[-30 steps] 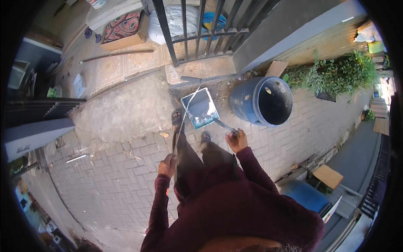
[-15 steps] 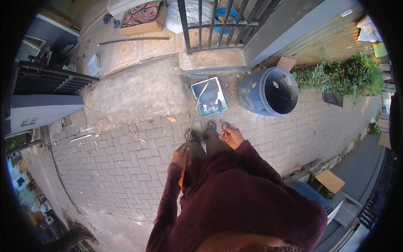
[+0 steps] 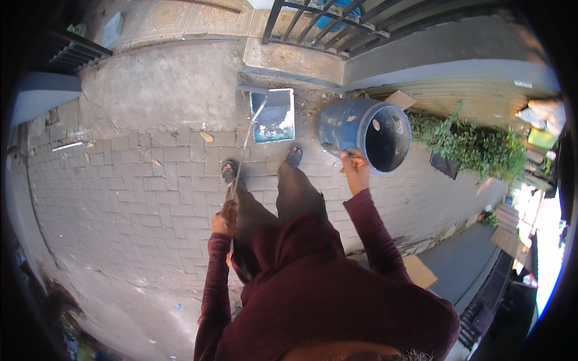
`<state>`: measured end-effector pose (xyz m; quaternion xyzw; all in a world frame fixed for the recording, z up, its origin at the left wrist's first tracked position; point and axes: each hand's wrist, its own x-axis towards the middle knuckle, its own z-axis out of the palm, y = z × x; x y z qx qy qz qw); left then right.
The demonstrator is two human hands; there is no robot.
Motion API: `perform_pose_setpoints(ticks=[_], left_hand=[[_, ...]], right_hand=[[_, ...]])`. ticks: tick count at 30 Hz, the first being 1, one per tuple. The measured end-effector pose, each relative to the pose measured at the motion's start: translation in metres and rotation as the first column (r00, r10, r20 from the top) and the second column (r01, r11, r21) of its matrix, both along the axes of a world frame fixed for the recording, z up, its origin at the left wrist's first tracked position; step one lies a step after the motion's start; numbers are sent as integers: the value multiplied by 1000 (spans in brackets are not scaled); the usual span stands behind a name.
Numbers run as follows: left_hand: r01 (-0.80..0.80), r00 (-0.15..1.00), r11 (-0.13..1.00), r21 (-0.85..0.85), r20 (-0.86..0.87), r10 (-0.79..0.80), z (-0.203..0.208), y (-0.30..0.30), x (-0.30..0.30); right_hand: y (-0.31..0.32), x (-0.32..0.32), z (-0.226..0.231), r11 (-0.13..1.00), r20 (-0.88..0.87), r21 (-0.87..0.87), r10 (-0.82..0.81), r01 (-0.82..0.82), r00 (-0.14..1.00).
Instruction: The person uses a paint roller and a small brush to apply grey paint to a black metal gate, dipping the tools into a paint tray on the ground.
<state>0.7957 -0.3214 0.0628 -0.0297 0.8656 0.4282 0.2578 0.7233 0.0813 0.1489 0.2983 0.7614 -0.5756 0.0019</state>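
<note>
In my left hand (image 3: 224,219) is a long thin stick (image 3: 245,139). Its pale far end reaches the left edge of a square, shallow blue container (image 3: 274,127) with a white rim and whitish stains, lying on the ground past my feet. Raised beside the blue barrel (image 3: 343,123), my right hand (image 3: 355,169) has its fingers pinched together. A small dark, flat piece (image 3: 331,148) juts from them against the barrel's side; its kind is unclear. The barrel's round dark mouth (image 3: 387,144) is open, with a pale leaf-like scrap inside.
Grey paving bricks (image 3: 150,198) surround my feet, with dry leaves (image 3: 206,137) and a white strip (image 3: 67,146) on the left. A concrete ramp (image 3: 159,84) and a black metal gate (image 3: 337,24) lie beyond. Green plants (image 3: 466,141) grow along the right wall.
My right hand has moved right, from near the container to the barrel's side, carrying the small piece. My left hand and the stick have swung left. My feet stand wider apart.
</note>
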Motion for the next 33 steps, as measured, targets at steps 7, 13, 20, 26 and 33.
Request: perform_pose_setpoints(ticks=[7,13,20,26,33], left_hand=[[-572,815,801,175,233,531,-28,77,-19],[-789,610,529,313,293,736,-101,116,-74],[-845,402,311,436,133,906,-257,172,-150],[-863,322,270,426,52,945,-352,186,-139],[-884,378,363,296,-8,926,-366,189,-135]], right_hand=[[148,-164,-19,839,73,439,324,-322,943],[240,-289,-136,562,245,737,297,-376,923],[285,-398,-295,480,430,694,322,-537,843],[324,-440,-401,342,577,686,282,-642,767],[354,-446,-464,-13,663,721,304,-693,684]])
